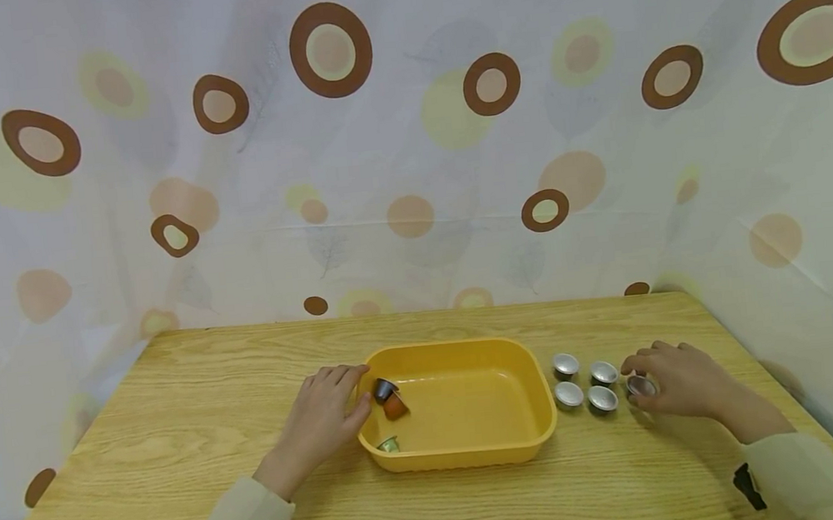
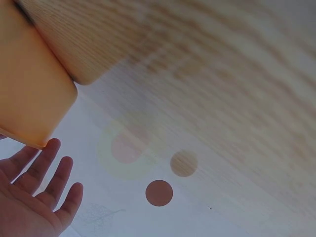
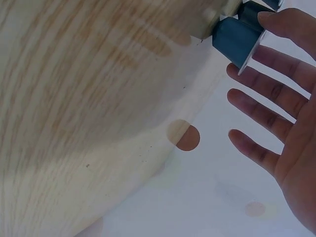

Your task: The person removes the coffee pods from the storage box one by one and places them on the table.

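A yellow plastic tray point(image 1: 466, 459) stands on the table. At its left rim, my left hand point(image 1: 320, 416) touches the edge with fairly straight fingers, which the left wrist view also shows against the tray wall. Inside the tray's left end lie a dark coffee capsule point(image 1: 384, 390), an orange-brown one point(image 1: 395, 406) and a pale green one point(image 1: 388, 445). My right hand point(image 1: 680, 381) reaches over a foil-topped capsule point(image 1: 640, 386), thumb and fingers spread around it. In the right wrist view a teal capsule point(image 3: 234, 42) stands beside its extended fingers; the grip does not look closed.
Several more capsules, silver foil upward, stand between tray and right hand, among them a front one point(image 1: 568, 395) and a back one point(image 1: 565, 364). The wooden table point(image 1: 199, 431) ends at a patterned cloth backdrop point(image 1: 404, 127), which also rises on both sides.
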{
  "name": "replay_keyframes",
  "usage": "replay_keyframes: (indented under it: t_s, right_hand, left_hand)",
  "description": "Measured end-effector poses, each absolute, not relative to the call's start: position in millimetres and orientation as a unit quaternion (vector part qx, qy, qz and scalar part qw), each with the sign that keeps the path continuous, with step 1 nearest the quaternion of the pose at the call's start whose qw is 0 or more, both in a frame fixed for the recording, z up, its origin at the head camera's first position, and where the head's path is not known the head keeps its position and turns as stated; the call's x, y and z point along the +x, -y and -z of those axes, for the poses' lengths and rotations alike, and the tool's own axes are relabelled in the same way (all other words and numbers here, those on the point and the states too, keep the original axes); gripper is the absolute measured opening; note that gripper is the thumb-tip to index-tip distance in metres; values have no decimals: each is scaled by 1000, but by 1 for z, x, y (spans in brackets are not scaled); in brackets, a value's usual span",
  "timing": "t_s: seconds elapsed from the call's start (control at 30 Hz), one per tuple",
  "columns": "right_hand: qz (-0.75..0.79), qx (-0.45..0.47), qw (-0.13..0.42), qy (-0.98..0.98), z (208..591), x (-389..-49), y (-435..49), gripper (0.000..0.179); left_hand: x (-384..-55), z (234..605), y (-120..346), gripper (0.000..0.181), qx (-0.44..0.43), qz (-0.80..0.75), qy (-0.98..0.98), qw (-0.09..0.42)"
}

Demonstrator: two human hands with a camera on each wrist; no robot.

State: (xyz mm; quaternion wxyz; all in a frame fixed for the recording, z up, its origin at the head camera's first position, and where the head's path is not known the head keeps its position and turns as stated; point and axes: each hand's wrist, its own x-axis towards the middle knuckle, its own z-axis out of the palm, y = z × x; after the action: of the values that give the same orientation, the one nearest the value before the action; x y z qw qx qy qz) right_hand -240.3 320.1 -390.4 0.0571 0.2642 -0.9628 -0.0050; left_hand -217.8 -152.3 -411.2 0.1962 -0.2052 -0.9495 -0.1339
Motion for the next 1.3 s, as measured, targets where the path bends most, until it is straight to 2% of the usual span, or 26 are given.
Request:
replay_keyframes:
  t_s: [0.2, 0.5, 0.9, 1.3]
  right_hand:
    - [7, 271, 74, 960, 386, -241, -320, 25]
    - [8, 290, 101, 951, 377, -243, -314, 30]
    - [-5, 319, 143, 937, 376, -247, -287, 25]
    - [-10, 358, 177, 917, 374, -251, -258, 30]
  left_hand:
    - [-218, 410, 152, 35, -208, 136, 948, 200]
    - [-218, 410, 152, 35, -209, 138, 947, 202]
    - [-217, 410, 151, 36, -203, 135, 951, 192]
    - [-217, 411, 151, 36, -202, 139, 951, 190]
